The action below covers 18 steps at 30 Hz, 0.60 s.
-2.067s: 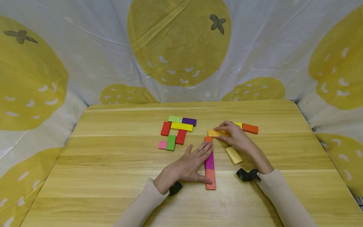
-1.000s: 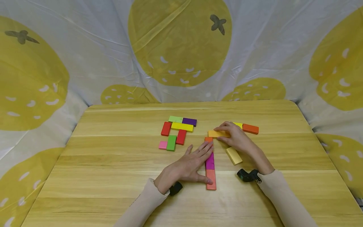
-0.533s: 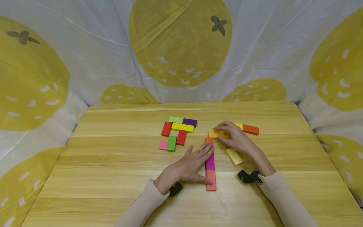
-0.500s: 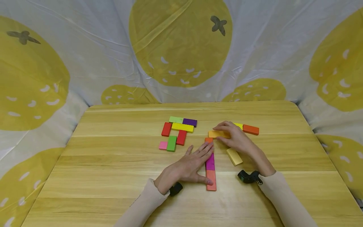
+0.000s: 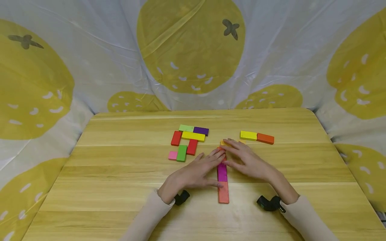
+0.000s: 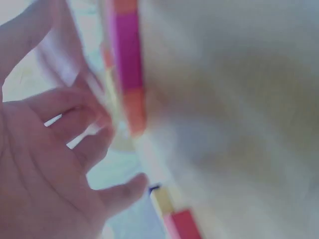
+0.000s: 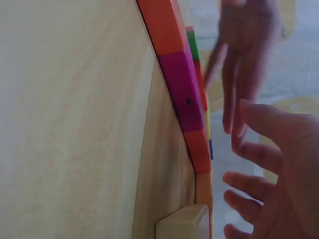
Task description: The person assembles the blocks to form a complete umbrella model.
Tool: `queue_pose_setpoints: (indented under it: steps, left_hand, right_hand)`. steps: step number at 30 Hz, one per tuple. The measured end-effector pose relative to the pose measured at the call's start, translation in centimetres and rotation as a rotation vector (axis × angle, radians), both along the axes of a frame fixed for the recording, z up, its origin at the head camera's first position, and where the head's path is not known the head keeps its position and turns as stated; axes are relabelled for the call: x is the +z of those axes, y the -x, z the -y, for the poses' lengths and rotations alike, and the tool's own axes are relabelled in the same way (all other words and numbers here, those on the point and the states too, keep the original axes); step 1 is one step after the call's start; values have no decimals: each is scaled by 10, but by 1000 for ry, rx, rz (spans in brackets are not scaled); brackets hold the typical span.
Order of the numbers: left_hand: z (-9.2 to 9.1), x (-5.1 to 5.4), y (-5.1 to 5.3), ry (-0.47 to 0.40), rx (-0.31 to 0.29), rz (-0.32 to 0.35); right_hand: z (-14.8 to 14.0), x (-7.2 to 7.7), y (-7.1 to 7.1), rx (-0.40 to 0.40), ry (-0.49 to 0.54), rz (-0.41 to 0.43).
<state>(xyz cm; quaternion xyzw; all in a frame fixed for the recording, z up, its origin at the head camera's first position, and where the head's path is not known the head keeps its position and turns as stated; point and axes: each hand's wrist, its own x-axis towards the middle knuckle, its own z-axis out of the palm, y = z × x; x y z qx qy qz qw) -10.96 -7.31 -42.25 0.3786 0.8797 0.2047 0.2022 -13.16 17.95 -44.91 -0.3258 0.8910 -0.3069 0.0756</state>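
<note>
The step in hand looked like the truing-up of a line of painted blocks on the wood-grain surface [image 5: 120, 187]. In the centre of the head view a flat salmon rectangular block [image 5: 223, 194] and a flat magenta rectangular block [image 5: 222, 174] lay in line with a partly covered orange-red rectangular block [image 7: 198, 151], and a light orange rectangular block [image 5: 222, 143] ran crosswise at the top. The left hand [image 5: 193, 174] hung over this column, fingers extended and slightly spread; the right hand [image 5: 251, 164] hovered opposite, fingers parted, and neither pinched anything. A pale yellow rectangular block [image 7: 182, 225] showed at the bottom of the right wrist view.

The next move seemed to call for closing the right fingers on a loose block, perhaps the pale one, and butting it against the line while the left hand steadied it. A small yellow rectangular block [image 5: 248, 135] waited right of centre
</note>
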Motion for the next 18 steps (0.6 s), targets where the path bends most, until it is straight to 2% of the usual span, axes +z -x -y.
queue_pose_setpoints:
  steps: [4, 9, 14, 18]
  left_hand:
    - [14, 10, 10, -87, 46, -52]
    - [33, 14, 30, -123, 188, -127]
    - [50, 11, 53, -116, 319, -255]
    - [54, 4, 68, -133, 388, -277]
  right_hand:
    - [-1, -2, -9, 7, -56, -9]
    - [-1, -5, -16, 8, -124, -33]
    - [1, -7, -20, 9, -164, -82]
    - [2, -8, -22, 11, -177, -95]
